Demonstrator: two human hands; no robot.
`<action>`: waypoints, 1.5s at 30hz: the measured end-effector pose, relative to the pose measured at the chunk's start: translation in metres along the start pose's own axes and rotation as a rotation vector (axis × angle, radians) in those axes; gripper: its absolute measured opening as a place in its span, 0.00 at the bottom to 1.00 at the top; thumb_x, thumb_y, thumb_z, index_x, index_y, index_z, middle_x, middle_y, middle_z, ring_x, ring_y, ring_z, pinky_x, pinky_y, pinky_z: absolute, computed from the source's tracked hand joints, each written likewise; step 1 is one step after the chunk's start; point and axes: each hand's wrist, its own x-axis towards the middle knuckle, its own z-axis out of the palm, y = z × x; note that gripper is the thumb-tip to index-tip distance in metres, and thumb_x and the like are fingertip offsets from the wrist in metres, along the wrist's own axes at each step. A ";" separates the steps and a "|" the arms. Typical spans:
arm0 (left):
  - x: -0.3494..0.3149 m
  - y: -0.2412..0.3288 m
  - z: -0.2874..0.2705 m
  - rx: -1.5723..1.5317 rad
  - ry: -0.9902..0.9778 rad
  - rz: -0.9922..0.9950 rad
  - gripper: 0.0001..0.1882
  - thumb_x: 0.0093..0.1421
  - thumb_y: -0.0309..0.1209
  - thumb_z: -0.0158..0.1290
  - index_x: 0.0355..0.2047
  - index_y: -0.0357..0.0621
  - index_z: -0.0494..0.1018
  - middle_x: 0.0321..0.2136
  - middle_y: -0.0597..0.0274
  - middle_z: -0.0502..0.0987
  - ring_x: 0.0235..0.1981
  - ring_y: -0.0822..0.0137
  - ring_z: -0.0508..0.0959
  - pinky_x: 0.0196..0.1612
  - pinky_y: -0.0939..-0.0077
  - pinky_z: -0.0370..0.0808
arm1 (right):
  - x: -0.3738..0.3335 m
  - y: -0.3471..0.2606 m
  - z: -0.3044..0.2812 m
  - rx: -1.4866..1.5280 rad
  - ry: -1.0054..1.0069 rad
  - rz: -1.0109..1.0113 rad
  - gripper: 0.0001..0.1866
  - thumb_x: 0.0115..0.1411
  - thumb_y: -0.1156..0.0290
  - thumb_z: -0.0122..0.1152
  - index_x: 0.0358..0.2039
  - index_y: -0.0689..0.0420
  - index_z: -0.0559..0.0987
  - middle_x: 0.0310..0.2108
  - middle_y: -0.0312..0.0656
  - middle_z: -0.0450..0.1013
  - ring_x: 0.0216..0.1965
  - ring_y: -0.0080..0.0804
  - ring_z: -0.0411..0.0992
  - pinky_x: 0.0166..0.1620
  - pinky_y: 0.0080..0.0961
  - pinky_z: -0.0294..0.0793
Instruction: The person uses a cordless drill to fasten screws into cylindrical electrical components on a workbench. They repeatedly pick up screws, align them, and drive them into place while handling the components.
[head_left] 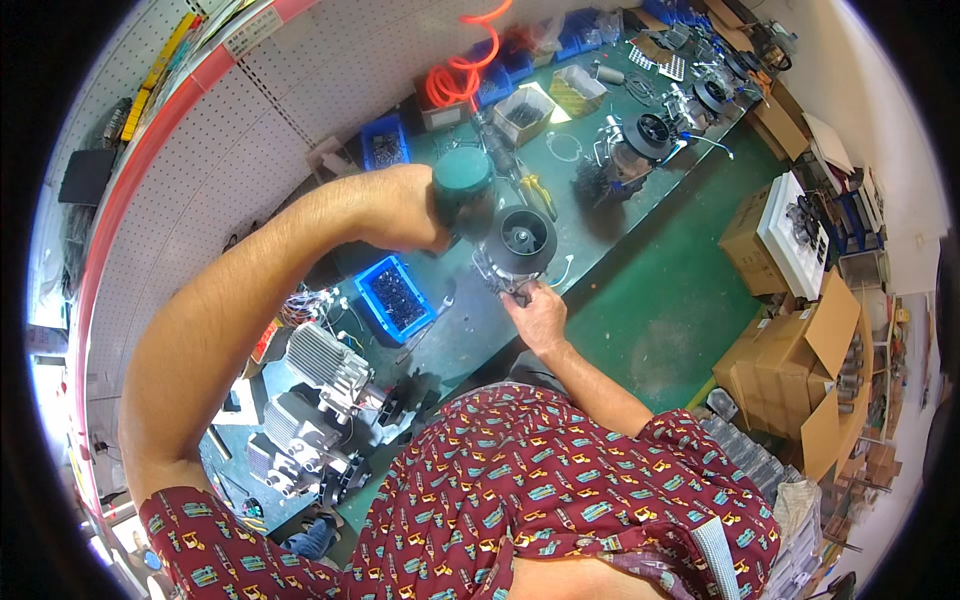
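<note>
My left hand (402, 208) is closed around a green power tool (464, 178), whose round end faces up. Its lower end is dark and blurred, so I cannot tell whether it touches anything. Just right of the tool, my right hand (540, 318) grips the lower metal part of a motor unit with a black fan wheel (522, 240). The wheel's open round side faces up, with a hub in its middle. A short white wire (564, 270) sticks out beside the unit. Pliers with yellow handles (540, 192) lie behind it on the green bench (465, 330).
A blue tray of small dark screws (394, 298) stands left of my hands. Several metal motor units (330, 365) sit at the near left. Another fan unit (645, 140) stands farther along the bench. Cardboard boxes (780, 365) stand on the right. A coiled orange hose (450, 85) hangs behind.
</note>
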 end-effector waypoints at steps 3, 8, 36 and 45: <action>-0.001 0.002 0.002 0.028 0.047 0.048 0.24 0.49 0.25 0.63 0.50 0.44 0.76 0.37 0.55 0.83 0.36 0.66 0.80 0.42 0.68 0.78 | 0.003 0.009 -0.006 0.069 -0.063 -0.070 0.14 0.52 0.62 0.69 0.33 0.59 0.82 0.33 0.47 0.78 0.35 0.44 0.78 0.39 0.38 0.77; -0.013 0.018 -0.008 -0.111 0.079 0.083 0.24 0.49 0.27 0.66 0.48 0.45 0.75 0.34 0.60 0.80 0.36 0.66 0.77 0.44 0.66 0.77 | -0.005 0.043 -0.034 0.665 -0.275 0.393 0.10 0.56 0.78 0.59 0.39 0.64 0.80 0.38 0.46 0.78 0.34 0.33 0.78 0.35 0.30 0.79; -0.049 0.065 0.108 -0.922 0.841 -0.623 0.19 0.58 0.34 0.66 0.45 0.36 0.75 0.35 0.63 0.78 0.32 0.71 0.76 0.37 0.74 0.76 | 0.215 0.041 -0.036 1.005 -0.924 0.114 0.10 0.60 0.82 0.58 0.42 0.70 0.78 0.34 0.46 0.79 0.31 0.26 0.77 0.34 0.22 0.78; -0.041 0.073 0.102 -0.899 0.834 -0.684 0.16 0.58 0.32 0.65 0.42 0.37 0.76 0.31 0.63 0.78 0.29 0.71 0.76 0.34 0.75 0.74 | 0.233 0.030 -0.032 0.496 -0.879 -0.453 0.11 0.54 0.73 0.65 0.39 0.59 0.82 0.36 0.48 0.80 0.41 0.43 0.79 0.47 0.35 0.77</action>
